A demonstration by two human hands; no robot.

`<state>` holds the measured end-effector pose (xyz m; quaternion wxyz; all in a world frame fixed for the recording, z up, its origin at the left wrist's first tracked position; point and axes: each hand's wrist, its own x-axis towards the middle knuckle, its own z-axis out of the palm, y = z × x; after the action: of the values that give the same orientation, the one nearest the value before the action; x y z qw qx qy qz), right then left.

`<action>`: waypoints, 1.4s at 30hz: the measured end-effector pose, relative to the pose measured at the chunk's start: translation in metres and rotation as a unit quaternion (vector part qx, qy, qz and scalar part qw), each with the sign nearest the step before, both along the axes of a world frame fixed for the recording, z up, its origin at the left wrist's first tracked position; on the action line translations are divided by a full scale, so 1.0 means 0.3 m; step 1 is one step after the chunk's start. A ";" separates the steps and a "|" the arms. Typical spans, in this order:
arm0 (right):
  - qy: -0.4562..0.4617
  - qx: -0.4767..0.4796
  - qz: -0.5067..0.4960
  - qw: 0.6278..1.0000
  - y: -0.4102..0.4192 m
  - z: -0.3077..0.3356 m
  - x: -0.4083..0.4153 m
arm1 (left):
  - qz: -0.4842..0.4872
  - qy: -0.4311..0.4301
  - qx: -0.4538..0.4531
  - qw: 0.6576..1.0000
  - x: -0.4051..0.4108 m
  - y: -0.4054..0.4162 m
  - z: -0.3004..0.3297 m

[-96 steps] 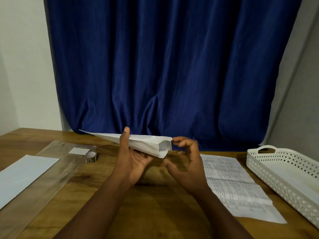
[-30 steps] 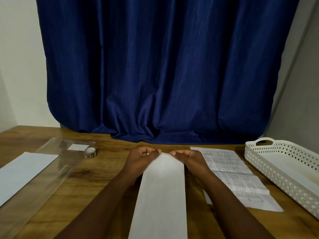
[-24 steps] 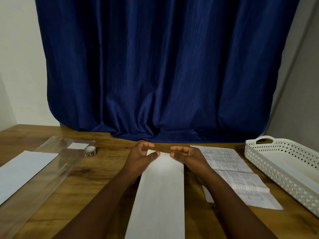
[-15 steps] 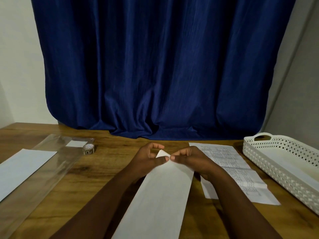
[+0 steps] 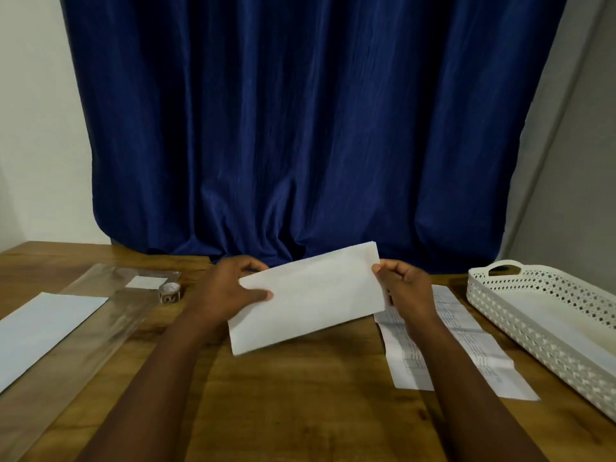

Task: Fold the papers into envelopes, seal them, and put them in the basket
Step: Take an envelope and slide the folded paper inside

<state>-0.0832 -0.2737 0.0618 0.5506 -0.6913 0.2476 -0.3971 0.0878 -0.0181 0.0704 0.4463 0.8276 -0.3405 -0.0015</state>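
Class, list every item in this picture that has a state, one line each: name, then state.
Folded white paper: held above the table, tilted.
Left hand: grips its left end.
Right hand: pinches its right end.
Printed sheet: flat, creased.
White basket: upright.
Tape roll: on table.

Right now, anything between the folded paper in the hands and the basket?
Nothing visible stands in the way. The folded paper is held above the table by the left hand and right hand. Toward the basket only a printed sheet lies flat on the table.
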 end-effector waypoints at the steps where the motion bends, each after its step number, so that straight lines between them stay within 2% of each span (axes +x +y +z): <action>1: 0.002 -0.007 0.014 1.000 -0.001 -0.003 0.003 | 0.051 -0.047 0.001 0.998 0.003 0.003 0.004; 3: 0.005 -0.046 0.039 0.998 0.002 -0.011 0.007 | 0.117 -0.115 0.000 0.987 0.000 0.012 0.014; 7: 0.027 -0.147 0.035 0.988 0.007 -0.032 0.018 | 0.149 -0.170 -0.011 0.974 -0.022 0.022 0.022; 11: 0.140 -0.200 0.025 0.969 0.023 -0.055 0.026 | 0.132 -0.128 0.138 0.973 -0.039 0.023 0.023; 13: 0.165 -0.213 0.025 0.963 0.027 -0.056 0.024 | 0.117 -0.123 0.209 0.963 -0.049 0.022 0.023; 18: 0.184 -0.238 0.035 0.953 0.031 -0.051 0.015 | 0.097 -0.120 0.280 0.948 -0.064 0.017 0.027; 24: 0.233 -0.302 0.082 0.921 0.031 -0.075 0.018 | 0.075 -0.088 0.234 0.965 -0.099 -0.002 0.040; 30: 0.281 -0.330 0.130 0.892 0.043 -0.090 0.032 | 0.004 -0.088 0.246 0.965 -0.122 -0.076 -0.025; 35: 0.337 -0.340 0.157 0.864 0.032 -0.096 0.031 | -0.039 -0.099 0.291 0.951 -0.114 -0.119 -0.100; 40: 0.294 -0.334 0.129 0.886 0.032 -0.106 0.057 | -0.040 -0.103 0.294 0.949 -0.103 -0.128 -0.120; 42: 0.310 -0.345 0.143 0.874 0.035 -0.114 0.067 | -0.039 -0.107 0.295 0.949 -0.096 -0.135 -0.126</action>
<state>-0.0631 -0.2630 0.0276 0.2231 -0.9528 0.1515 -0.1393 0.0589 -0.0588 0.0324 0.1433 0.9037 -0.4023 -0.0305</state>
